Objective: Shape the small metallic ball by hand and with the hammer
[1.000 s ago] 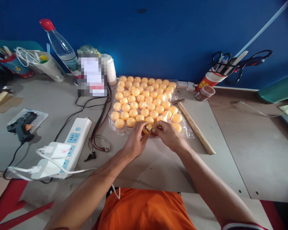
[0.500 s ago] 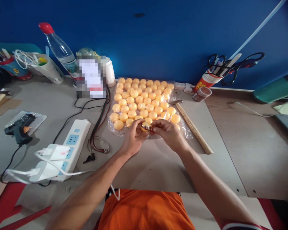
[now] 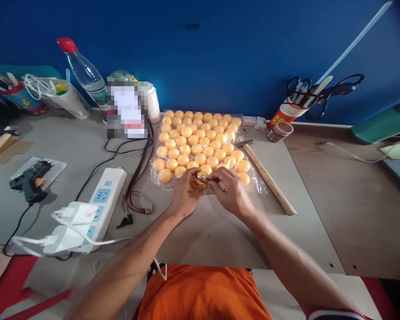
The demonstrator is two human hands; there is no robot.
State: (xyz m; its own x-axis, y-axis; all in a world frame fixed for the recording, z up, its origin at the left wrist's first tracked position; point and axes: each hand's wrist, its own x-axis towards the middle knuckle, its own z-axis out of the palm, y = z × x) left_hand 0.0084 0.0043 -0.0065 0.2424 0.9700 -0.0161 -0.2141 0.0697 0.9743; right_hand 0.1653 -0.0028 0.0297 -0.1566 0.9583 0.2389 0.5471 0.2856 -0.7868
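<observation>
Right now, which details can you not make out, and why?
In the head view:
Underside of the orange rounded piece with shiny bits: hidden by the left hand.
Whether the right hand grips anything: too small.
Writing on the white rectangular panel: masked by pixelation.
Far end of the green cylindrical object: cut off by right edge.

Grey tabletop (image 3: 216, 246), bagged orange balls (image 3: 199, 158), wooden-handled tool (image 3: 270, 179), white power strip (image 3: 111, 183)

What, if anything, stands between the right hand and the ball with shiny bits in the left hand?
Nothing visible does: the right hand is close beside the ball, which the left hand holds. The clear plastic bag lies behind or beneath, not between.
</observation>
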